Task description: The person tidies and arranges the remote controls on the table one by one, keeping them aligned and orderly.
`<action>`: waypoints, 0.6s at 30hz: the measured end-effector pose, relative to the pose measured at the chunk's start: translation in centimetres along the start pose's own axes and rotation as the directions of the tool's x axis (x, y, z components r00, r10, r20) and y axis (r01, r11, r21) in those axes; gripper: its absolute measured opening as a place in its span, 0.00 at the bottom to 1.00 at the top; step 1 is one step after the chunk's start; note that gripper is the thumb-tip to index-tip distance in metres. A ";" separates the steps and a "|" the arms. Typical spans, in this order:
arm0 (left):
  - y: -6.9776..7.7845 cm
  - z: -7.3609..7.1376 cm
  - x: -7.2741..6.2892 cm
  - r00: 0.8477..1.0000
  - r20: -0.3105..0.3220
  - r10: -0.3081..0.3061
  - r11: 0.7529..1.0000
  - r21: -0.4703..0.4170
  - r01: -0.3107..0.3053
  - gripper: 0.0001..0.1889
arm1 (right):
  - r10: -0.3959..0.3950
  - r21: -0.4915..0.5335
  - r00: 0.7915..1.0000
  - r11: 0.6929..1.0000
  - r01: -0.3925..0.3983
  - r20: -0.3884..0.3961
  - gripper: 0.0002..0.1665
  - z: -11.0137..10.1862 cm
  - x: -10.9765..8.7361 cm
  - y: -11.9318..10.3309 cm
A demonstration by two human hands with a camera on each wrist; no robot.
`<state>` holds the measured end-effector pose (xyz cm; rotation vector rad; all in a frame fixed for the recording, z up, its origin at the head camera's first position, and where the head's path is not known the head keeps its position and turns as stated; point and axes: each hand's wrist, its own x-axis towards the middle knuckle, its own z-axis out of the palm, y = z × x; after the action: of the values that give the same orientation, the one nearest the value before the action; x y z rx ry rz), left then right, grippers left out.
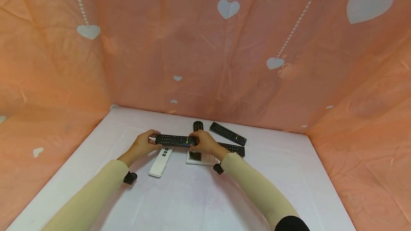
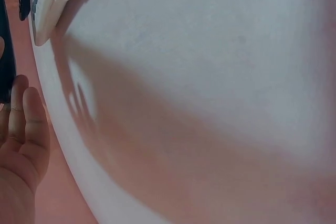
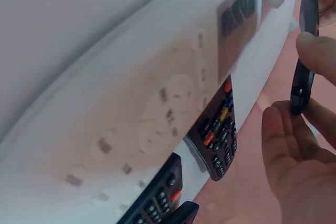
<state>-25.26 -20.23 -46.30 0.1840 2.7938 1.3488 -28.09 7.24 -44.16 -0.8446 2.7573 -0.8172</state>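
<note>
Both hands hold a black remote control (image 1: 174, 140) level above the table, one at each end. My left hand (image 1: 145, 143) grips its left end, where a small white piece shows by the fingers. My right hand (image 1: 203, 142) pinches the right end, near the coloured buttons. In the right wrist view the held remote (image 3: 306, 51) appears edge-on, thumb against one face and fingers under its end. Below it lies a white remote (image 1: 158, 167). A white remote with a display (image 1: 189, 162) lies under the right hand, partly hidden by it.
Further black remotes lie behind and right of the hands: one upright in view (image 1: 198, 125), one slanted (image 1: 228, 133), one partly behind the right wrist (image 1: 236, 149). The white table (image 1: 179, 202) meets orange cloth walls (image 1: 205, 63) printed with hearts on three sides.
</note>
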 end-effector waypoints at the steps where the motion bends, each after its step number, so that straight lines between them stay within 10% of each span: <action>1: -0.1 0.0 0.0 1.000 -0.001 0.002 1.000 0.000 -0.002 0.26 | -0.003 0.001 1.000 1.000 0.003 -0.001 0.33 0.0 -0.1 0.0; 18: 0.3 0.1 -0.4 0.999 0.003 0.039 0.999 -0.014 -0.039 0.28 | -0.001 0.083 0.998 0.997 0.006 -0.060 0.32 0.0 -1.2 -0.1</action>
<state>-24.79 -20.03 -46.10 0.2414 2.7923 1.3742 -27.11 7.85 -44.13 -0.8228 2.7516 -0.9651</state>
